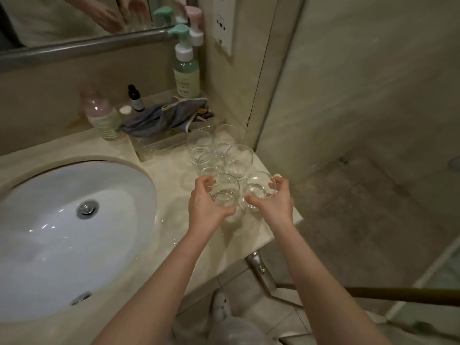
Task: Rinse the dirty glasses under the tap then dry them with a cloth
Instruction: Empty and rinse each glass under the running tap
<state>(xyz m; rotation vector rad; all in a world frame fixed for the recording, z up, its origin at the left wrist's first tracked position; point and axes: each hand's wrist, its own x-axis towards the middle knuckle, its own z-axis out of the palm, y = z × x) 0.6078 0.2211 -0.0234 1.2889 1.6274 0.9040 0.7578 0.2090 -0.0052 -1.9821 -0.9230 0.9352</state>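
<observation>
The oval white basin (62, 220) sat left of me, no tap in view. My left hand (206, 205) curled round one clear round glass (222, 192) and my right hand (272, 202) round another (260, 186), both on the beige marble counter (174, 215). Four more glasses (219, 151) stood just behind; grey cloth (161, 118) lay further back. Rinsing & drying prob all left to do.

left hand (202, 204) grips glass (222, 192) | right hand (273, 201) grips glass (260, 186)
</observation>
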